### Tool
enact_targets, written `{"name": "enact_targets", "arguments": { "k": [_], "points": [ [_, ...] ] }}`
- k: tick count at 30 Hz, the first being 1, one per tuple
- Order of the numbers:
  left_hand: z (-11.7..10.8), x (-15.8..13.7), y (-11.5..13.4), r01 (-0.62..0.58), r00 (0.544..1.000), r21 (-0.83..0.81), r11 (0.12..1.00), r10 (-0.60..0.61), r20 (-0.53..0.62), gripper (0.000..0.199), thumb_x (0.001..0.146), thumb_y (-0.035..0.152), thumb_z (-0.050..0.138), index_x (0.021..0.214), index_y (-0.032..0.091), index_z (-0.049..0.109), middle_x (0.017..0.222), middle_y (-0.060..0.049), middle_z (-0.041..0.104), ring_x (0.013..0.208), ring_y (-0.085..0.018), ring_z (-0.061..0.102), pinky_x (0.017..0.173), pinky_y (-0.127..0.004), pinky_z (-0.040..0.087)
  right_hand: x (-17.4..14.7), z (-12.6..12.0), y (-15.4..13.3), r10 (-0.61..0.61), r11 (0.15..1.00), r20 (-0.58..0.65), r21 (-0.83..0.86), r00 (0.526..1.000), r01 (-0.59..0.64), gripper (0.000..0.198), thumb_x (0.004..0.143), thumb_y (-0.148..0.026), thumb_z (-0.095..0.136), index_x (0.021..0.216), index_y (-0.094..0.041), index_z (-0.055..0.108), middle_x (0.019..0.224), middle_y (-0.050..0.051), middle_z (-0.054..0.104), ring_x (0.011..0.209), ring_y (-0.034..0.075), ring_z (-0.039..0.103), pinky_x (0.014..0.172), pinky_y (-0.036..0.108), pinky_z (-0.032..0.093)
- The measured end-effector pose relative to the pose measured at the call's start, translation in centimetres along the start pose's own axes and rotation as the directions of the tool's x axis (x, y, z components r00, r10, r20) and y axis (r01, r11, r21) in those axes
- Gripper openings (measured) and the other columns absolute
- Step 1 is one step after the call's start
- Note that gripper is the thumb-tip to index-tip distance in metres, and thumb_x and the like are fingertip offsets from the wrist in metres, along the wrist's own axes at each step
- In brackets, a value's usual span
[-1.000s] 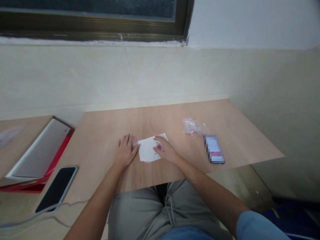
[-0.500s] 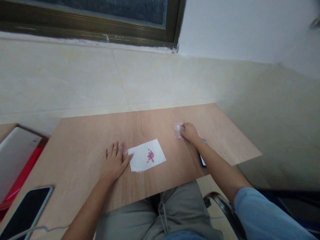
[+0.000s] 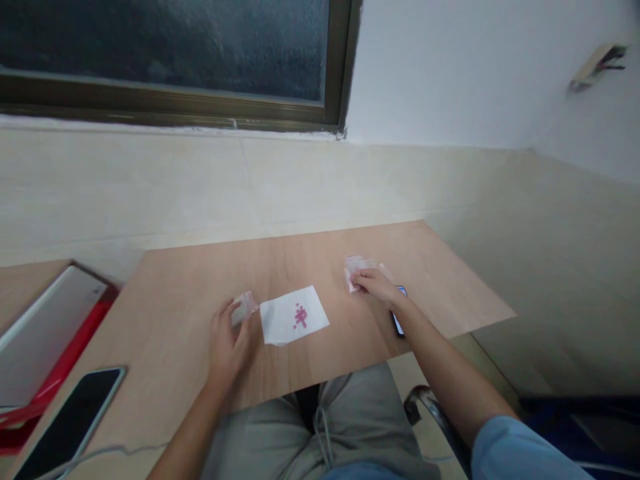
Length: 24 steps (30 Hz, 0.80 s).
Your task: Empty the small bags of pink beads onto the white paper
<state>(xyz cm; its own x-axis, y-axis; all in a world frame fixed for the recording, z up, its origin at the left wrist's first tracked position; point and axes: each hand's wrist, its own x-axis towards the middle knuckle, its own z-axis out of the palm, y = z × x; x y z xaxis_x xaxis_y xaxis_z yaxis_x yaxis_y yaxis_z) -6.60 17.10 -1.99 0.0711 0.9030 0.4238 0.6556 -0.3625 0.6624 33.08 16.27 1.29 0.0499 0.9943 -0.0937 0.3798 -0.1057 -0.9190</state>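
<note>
Against a pale wall [image 3: 190, 180], a wood-toned table [image 3: 180, 293] is seen. A small clear bag [image 3: 246, 305] is touched by the curled left hand [image 3: 225, 347], plastic bags [image 3: 353, 265] by the right hand [image 3: 379, 287]; whether either pinches cannot be told. Between them, pink pieces [image 3: 300, 316] are clustered on white paper [image 3: 275, 325].

A wooden table [image 3: 200, 280] is carrying white paper [image 3: 273, 323] below centre, apparently plastic bags [image 3: 357, 264] and a half-hidden phone [image 3: 399, 325] right of centre, a dark phone [image 3: 67, 423] lower left.
</note>
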Motion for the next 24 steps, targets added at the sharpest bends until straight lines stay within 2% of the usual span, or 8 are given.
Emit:
{"name": "enact_targets", "arguments": {
  "k": [2, 4, 7, 9, 14, 19, 21, 24],
  "points": [
    [-0.1, -1.1, 2.9, 0.074, 0.991, -0.158, 0.985, -0.055, 0.122, 0.036, 0.095, 0.047, 0.052, 0.117, 0.021, 0.062, 0.124, -0.012, 0.064, 0.118, -0.03, 0.059, 0.104, -0.047, 0.046, -2.1, 1.9, -0.7, -0.001, 0.957, 0.126, 0.289, 0.992, -0.036, 0.024, 0.081, -0.039, 0.063, 0.079, -0.015, 0.067, 0.071, 0.0, 0.063, 0.064, 0.013, 0.057, 0.064, 0.024, 0.046],
    [-0.2, -2.4, 6.0, 0.166, 0.963, -0.303, 0.938, -0.088, 0.256, 0.032, 0.094, 0.048, 0.053, 0.107, 0.021, 0.065, 0.108, -0.009, 0.069, 0.101, -0.027, 0.064, 0.088, -0.04, 0.052, -4.3, 4.1, -1.4, -0.011, 0.891, 0.237, 0.443, 0.971, -0.098, 0.025, 0.079, -0.038, 0.07, 0.085, -0.014, 0.069, 0.076, 0.001, 0.066, 0.065, 0.012, 0.059, 0.064, 0.024, 0.047],
    [0.1, -5.2, 9.9, 0.24, 0.916, -0.426, 0.872, -0.057, 0.398, 0.031, 0.094, 0.049, 0.054, 0.085, 0.021, 0.065, 0.077, -0.004, 0.065, 0.077, -0.021, 0.062, 0.073, -0.033, 0.048, -7.4, 7.5, -2.4, -0.031, 0.855, 0.338, 0.497, 0.941, -0.15, 0.03, 0.078, -0.042, 0.075, 0.088, -0.014, 0.07, 0.08, 0.004, 0.07, 0.066, 0.013, 0.061, 0.063, 0.024, 0.047],
    [0.7, -7.4, 11.3, 0.302, 0.883, -0.443, 0.844, -0.073, 0.464, 0.037, 0.092, 0.052, 0.056, 0.071, 0.021, 0.06, 0.062, 0.0, 0.056, 0.062, -0.017, 0.053, 0.061, -0.029, 0.041, -9.1, 9.6, -2.8, -0.055, 0.855, 0.383, 0.495, 0.922, -0.155, 0.034, 0.077, -0.045, 0.078, 0.087, -0.014, 0.07, 0.078, 0.004, 0.07, 0.065, 0.013, 0.061, 0.063, 0.025, 0.048],
    [2.9, -11.5, 10.3, 0.54, 0.791, -0.515, 0.666, -0.19, 0.582, 0.05, 0.09, 0.063, 0.055, 0.065, 0.02, 0.054, 0.054, 0.003, 0.047, 0.049, -0.012, 0.043, 0.051, -0.026, 0.033, -11.4, 13.0, -2.3, -0.147, 0.87, 0.552, 0.467, 0.821, -0.158, 0.04, 0.077, -0.051, 0.079, 0.08, -0.014, 0.066, 0.071, 0.001, 0.067, 0.064, 0.012, 0.061, 0.065, 0.025, 0.048],
    [4.2, -11.8, 8.5, 0.638, 0.732, -0.526, 0.562, -0.23, 0.642, 0.052, 0.088, 0.065, 0.054, 0.066, 0.019, 0.057, 0.057, 0.0, 0.053, 0.049, -0.013, 0.047, 0.049, -0.025, 0.034, -11.4, 14.2, -0.9, -0.096, 0.814, 0.679, 0.474, 0.728, -0.335, 0.042, 0.076, -0.052, 0.08, 0.087, -0.013, 0.066, 0.079, 0.005, 0.071, 0.076, 0.017, 0.07, 0.073, 0.03, 0.052],
    [4.5, -11.4, 8.2, 0.663, 0.715, -0.525, 0.533, -0.243, 0.656, 0.053, 0.088, 0.067, 0.053, 0.066, 0.019, 0.056, 0.056, 0.001, 0.05, 0.047, -0.012, 0.044, 0.046, -0.025, 0.033, -10.9, 14.3, -0.8, -0.101, 0.795, 0.678, 0.495, 0.728, -0.351, 0.043, 0.076, -0.051, 0.081, 0.087, -0.013, 0.067, 0.082, 0.005, 0.071, 0.079, 0.018, 0.071, 0.077, 0.031, 0.053],
    [4.5, -10.7, 8.1, 0.688, 0.697, -0.522, 0.504, -0.258, 0.669, 0.05, 0.088, 0.066, 0.052, 0.069, 0.02, 0.057, 0.056, 0.002, 0.048, 0.045, -0.012, 0.042, 0.044, -0.025, 0.033, -10.1, 14.2, -1.0, -0.095, 0.813, 0.643, 0.491, 0.76, -0.314, 0.041, 0.076, -0.051, 0.081, 0.082, -0.013, 0.068, 0.079, 0.004, 0.07, 0.075, 0.016, 0.069, 0.076, 0.03, 0.053]
  ]
}}
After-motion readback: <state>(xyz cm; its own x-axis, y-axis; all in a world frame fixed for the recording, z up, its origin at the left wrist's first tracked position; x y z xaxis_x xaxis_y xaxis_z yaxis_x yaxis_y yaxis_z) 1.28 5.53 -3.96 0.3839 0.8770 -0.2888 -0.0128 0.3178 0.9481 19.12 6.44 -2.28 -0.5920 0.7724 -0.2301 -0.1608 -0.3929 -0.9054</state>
